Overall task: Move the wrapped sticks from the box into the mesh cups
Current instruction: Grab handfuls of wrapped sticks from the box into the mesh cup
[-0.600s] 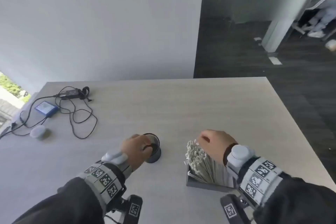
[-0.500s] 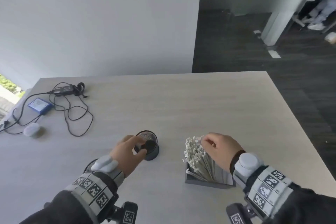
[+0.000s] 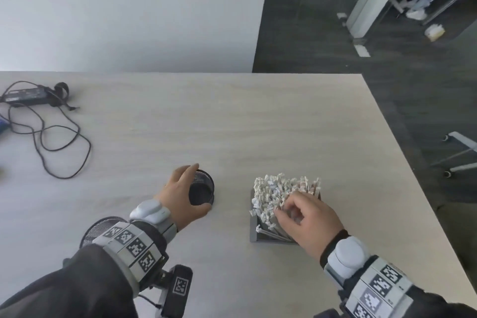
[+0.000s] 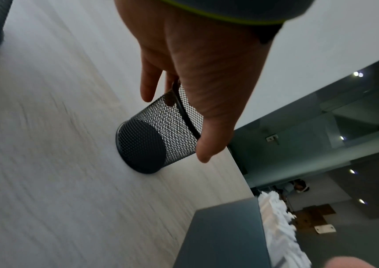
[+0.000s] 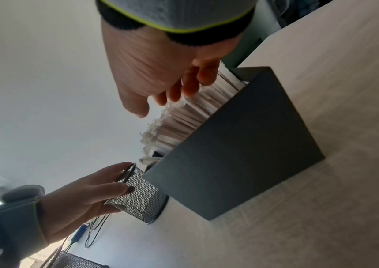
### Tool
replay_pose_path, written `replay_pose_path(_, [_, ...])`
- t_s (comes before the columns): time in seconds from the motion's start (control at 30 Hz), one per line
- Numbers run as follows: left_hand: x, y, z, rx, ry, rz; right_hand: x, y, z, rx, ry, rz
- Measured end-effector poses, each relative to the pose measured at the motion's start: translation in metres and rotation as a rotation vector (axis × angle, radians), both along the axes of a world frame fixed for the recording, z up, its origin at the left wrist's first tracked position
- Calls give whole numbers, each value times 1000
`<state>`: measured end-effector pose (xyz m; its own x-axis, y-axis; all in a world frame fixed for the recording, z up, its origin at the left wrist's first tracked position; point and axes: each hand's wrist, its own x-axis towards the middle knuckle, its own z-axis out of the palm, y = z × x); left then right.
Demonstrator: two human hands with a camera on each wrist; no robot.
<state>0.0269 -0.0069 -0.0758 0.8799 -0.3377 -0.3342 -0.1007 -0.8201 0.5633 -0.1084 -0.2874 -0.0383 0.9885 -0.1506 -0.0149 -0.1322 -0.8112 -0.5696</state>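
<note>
A small black mesh cup (image 3: 206, 183) stands upright on the table. My left hand (image 3: 200, 187) grips it from the left, index finger over the far rim and thumb at the near side; in the left wrist view the hand (image 4: 175, 128) straddles the cup (image 4: 147, 145). To the right, a grey box (image 3: 260, 237) is packed with paper-wrapped sticks (image 3: 273, 186). My right hand (image 3: 284, 208) hovers over the near sticks, bent fingertips touching their tops. In the right wrist view the thumb stands apart from the fingers (image 5: 172, 96), with nothing pinched. A second mesh cup (image 3: 95, 228) is partly hidden under my left forearm.
A black power adapter (image 3: 28, 97) with a looping cable (image 3: 64, 152) lies at the far left of the table. The table's right edge (image 3: 402, 162) runs close to the box. A chair base (image 3: 459, 152) stands on the dark floor beyond it.
My right hand has come back from the far tops of the sticks to the near ones. My left hand has shifted from the cup's opening to span its rim from the left.
</note>
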Motion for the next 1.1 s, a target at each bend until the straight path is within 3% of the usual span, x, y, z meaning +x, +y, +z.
replay_pose_path(0.17, [-11, -16, 1, -34, 28, -92, -6, -3, -6, -62, 263, 6])
replay_pose_path(0.43, [-23, -33, 6, -43, 15, -78, -3, 4, -9, -24, 389, -36])
replay_pose_path(0.77, [-35, -40, 6, -85, 27, -32, -5, 11, -20, -45, 196, -12])
replay_pose_path(0.9, [-42, -46, 4, -92, 34, -49, -5, 12, -20, 4, 195, -63])
replay_pose_path(1.1, [-45, -47, 2, -95, 34, -52, -2, 12, -22, -75, 200, 7])
